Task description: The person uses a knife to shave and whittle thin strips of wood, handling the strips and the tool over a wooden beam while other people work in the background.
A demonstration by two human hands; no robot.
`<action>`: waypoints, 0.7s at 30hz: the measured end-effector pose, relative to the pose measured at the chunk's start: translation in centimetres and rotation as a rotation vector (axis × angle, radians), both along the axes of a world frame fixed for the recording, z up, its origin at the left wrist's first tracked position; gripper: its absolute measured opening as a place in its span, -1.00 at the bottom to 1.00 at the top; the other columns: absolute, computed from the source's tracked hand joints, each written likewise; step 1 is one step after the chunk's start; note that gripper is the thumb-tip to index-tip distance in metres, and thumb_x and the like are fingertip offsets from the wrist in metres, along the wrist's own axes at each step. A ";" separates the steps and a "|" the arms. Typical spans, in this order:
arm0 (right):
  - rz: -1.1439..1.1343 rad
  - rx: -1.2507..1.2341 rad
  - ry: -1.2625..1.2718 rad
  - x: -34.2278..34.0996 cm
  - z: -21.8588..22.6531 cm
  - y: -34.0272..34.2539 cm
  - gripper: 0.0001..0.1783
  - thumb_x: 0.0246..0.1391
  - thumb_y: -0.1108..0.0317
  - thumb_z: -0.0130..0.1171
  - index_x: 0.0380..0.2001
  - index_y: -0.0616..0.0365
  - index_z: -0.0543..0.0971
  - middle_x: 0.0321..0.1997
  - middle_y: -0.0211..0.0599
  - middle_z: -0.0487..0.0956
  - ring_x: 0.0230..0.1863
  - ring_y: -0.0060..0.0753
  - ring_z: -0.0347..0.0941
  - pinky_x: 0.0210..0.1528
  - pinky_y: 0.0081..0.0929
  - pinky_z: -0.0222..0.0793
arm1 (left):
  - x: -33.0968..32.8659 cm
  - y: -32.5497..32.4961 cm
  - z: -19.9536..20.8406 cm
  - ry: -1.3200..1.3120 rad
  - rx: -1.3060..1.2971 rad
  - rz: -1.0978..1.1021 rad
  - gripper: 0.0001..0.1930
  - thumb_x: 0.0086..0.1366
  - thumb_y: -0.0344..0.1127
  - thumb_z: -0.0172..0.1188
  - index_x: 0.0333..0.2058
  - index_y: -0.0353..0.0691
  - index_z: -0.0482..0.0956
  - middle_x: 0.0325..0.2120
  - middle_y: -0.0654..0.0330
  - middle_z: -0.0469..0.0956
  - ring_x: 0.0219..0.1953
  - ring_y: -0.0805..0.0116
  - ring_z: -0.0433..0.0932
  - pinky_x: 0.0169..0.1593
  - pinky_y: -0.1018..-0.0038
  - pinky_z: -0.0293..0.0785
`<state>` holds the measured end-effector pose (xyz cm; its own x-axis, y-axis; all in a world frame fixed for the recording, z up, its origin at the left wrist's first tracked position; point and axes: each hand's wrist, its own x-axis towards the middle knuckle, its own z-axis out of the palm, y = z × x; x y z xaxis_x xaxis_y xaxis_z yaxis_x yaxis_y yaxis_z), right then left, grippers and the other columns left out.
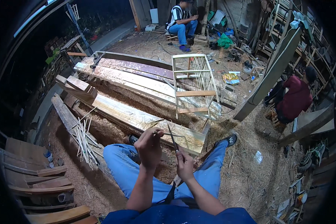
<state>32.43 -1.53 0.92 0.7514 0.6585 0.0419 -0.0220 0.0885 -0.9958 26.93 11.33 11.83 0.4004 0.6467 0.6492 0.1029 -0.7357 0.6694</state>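
My left hand (148, 146) is raised above my lap, its fingers pinching one end of a thin wooden stick (180, 136). My right hand (185, 166) is wrapped round the handle of a narrow-bladed knife (172, 136), its blade slanting up and to the left. The blade crosses the stick just right of my left fingers; whether it touches the wood I cannot tell. Both hands are in front of a long pale wooden bench (138, 116). To the left, a loose pile of similar thin sticks (85, 143) lies on a rough plank (65, 114).
Beyond the bench, a wooden frame with thin slats (195, 93) leans over long boards (119, 76). A slanting post (267, 74) rises at right. One person (181, 22) sits at the back, another (295, 95) at right. Shaped wood pieces (50, 190) are stacked at lower left.
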 end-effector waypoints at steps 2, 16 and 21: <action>-0.007 -0.046 -0.052 -0.9 0.1 0.3 -0.54 0.35 0.16 0.03 0.22 0.14 0.47 -0.60 -0.62 0.25 -0.59 -0.74 0.13 -0.54 -0.65 0.06 | -0.9 0.3 -0.6 -0.024 -0.103 0.044 -0.95 0.26 -0.53 0.19 -0.39 -0.38 0.59 -0.46 0.04 0.62 -0.41 0.16 0.65 -0.34 0.39 0.55; -0.071 -0.040 -0.143 -1.0 4.2 0.8 -0.57 0.34 0.28 0.01 0.16 0.30 0.47 -0.13 -0.05 0.62 -0.20 -0.48 0.45 -0.13 -0.50 0.37 | -0.4 -0.1 -0.3 -0.005 -0.001 -0.020 -0.96 0.25 -0.50 0.24 -0.36 -0.35 0.58 -0.45 0.04 0.61 -0.41 0.10 0.63 -0.34 0.38 0.52; -0.027 -0.230 0.050 0.5 2.2 0.6 -0.58 0.35 0.32 -0.01 0.20 0.26 0.45 0.02 0.03 0.62 0.02 -0.39 0.54 0.04 -0.44 0.41 | -0.4 -1.1 -0.2 -0.041 -0.058 0.013 -0.96 0.24 -0.51 0.24 -0.37 -0.36 0.58 -0.45 0.04 0.61 -0.42 0.12 0.63 -0.35 0.39 0.52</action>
<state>32.95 -0.96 3.11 0.7662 0.6262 -0.1445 -0.0720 -0.1398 -0.9876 26.52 10.26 11.64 0.3658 0.6886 0.6261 0.0836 -0.6943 0.7148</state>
